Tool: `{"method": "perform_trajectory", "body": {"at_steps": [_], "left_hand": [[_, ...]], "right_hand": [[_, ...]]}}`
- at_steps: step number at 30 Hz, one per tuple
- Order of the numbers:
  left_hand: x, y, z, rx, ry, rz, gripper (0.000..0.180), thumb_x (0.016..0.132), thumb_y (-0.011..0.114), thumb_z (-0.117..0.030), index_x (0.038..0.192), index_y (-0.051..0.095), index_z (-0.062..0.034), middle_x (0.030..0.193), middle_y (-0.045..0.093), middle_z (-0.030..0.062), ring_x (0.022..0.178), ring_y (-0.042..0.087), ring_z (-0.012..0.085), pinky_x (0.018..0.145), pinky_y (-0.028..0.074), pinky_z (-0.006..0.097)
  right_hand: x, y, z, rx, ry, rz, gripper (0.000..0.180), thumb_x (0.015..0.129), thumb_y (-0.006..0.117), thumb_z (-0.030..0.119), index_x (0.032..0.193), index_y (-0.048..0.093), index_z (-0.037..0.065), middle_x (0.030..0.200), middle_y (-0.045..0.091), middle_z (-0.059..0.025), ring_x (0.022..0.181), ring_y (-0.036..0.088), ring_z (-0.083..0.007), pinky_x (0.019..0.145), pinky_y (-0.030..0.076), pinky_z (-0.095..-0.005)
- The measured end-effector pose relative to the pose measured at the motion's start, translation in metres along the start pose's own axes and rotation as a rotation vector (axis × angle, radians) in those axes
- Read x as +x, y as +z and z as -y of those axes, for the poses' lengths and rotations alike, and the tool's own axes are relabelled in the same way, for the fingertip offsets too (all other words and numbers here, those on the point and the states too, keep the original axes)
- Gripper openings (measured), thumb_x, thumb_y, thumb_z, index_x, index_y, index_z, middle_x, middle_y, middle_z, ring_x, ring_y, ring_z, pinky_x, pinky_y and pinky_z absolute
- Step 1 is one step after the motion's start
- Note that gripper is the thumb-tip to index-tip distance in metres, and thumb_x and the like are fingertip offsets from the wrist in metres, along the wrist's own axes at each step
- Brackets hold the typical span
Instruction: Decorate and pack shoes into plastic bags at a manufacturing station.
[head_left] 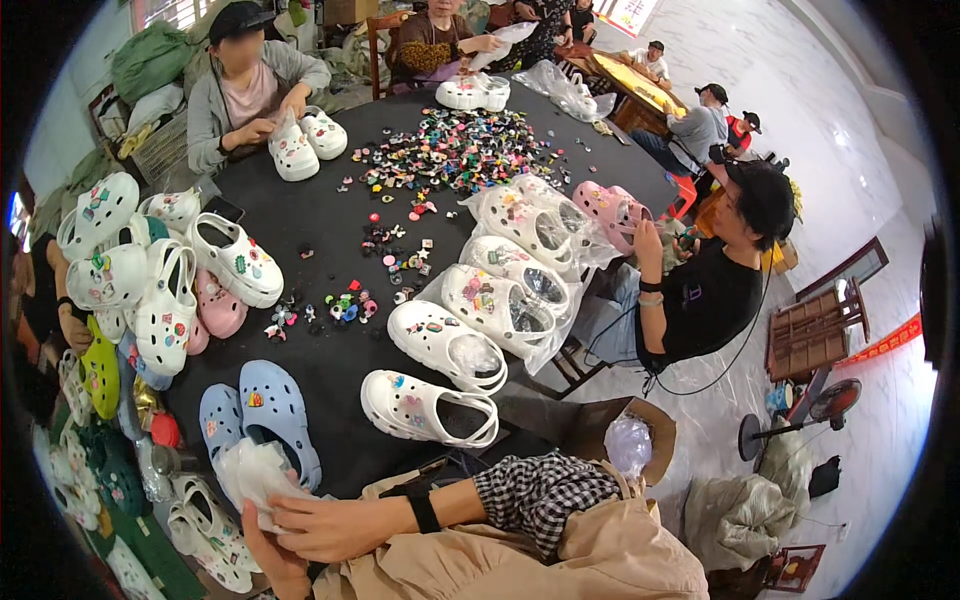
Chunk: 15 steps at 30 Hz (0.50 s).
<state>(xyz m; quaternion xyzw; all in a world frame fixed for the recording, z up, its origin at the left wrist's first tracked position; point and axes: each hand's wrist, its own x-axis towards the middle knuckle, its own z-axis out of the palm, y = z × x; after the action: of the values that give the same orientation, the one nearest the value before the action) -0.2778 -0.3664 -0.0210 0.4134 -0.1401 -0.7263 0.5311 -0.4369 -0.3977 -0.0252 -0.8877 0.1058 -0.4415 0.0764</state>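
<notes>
A crumpled white translucent wad (258, 472), plastic or thin paper, is gripped between my two hands at the table's near left edge. My right hand (335, 520), with a black band on its wrist, presses bent fingers onto its near side. Lower down, my left hand (275, 560) has its fingers up against the same wad, partly hidden by the right. Just beyond lies a pair of light blue clogs, the right one (272, 400) bearing a small charm and the left one (220, 415) partly covered by the wad.
White clogs (430, 405) with charms stand to the right, some in clear bags. More clogs (165, 300) pile up at left. Loose charms (460, 150) cover the dark table's (330, 190) far middle. Co-workers (710, 270) sit around it; an open carton (590, 435) is at my right.
</notes>
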Motion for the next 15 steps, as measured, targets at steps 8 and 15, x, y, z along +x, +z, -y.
{"method": "perform_trajectory", "body": {"at_steps": [8, 15], "left_hand": [[-0.013, 0.018, 0.005, -0.358, 0.200, 0.267, 0.084, 0.085, 0.050, -0.059, 0.147, 0.020, -0.0107, 0.148, 0.028, 0.0166, 0.134, 0.033, 0.0338, 0.109, 0.030, 0.046], [-0.015, -0.037, 0.032, -0.416, 0.287, 0.168, 0.079, 0.086, 0.051, -0.054, 0.145, 0.022, -0.0099, 0.143, 0.035, 0.0139, 0.131, 0.036, 0.0300, 0.110, 0.029, 0.044]], "right_hand": [[-0.004, 0.012, -0.003, 0.492, 0.054, 0.067, 0.029, 0.078, 0.058, 0.015, 0.096, 0.057, -0.008, 0.116, 0.049, -0.0227, 0.118, 0.042, -0.0481, 0.104, 0.032, -0.0545], [0.005, 0.008, -0.005, 0.545, -0.006, -0.053, 0.033, 0.083, 0.054, 0.012, 0.108, 0.051, -0.010, 0.124, 0.046, -0.0224, 0.119, 0.043, -0.0443, 0.104, 0.035, -0.0505]]}}
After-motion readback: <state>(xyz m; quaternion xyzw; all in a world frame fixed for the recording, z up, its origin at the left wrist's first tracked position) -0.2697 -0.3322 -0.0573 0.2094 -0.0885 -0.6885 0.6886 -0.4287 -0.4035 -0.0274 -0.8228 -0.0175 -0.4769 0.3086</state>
